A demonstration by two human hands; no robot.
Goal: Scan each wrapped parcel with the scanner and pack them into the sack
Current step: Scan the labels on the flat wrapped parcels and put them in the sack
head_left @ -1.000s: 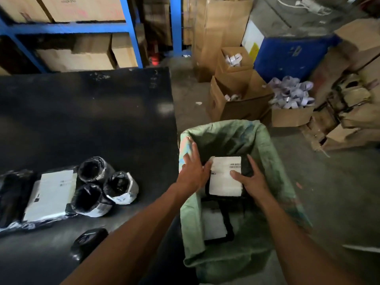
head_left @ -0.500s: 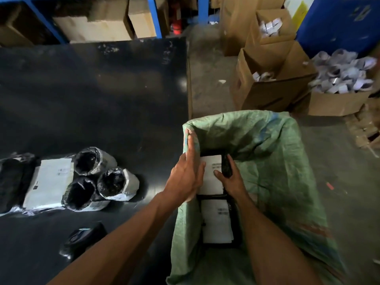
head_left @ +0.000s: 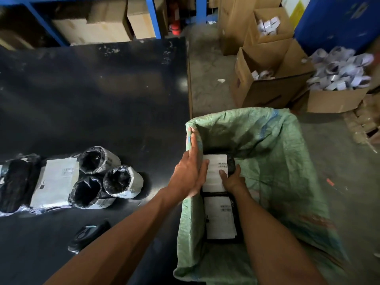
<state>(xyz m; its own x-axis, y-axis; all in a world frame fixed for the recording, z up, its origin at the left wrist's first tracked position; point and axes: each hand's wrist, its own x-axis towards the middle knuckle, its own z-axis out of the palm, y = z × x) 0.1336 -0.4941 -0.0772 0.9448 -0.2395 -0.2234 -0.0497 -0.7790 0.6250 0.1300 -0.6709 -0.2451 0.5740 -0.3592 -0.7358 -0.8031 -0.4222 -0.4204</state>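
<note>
Beside a black table (head_left: 92, 95) on a concrete warehouse floor, the left hand (head_left: 188, 173) and right hand (head_left: 233, 179) grip a labelled parcel (head_left: 214, 171) inside the green sack (head_left: 273, 153); the scanner (head_left: 88, 235) lies on the table near wrapped parcels (head_left: 55, 182).

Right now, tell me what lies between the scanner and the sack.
Only the left forearm crosses above bare black table between scanner and sack, head view.

Lighting dim, uneven; faint glare on black table (head_left: 123, 89); motion blur upper right; wide-angle bending at edges.
</note>
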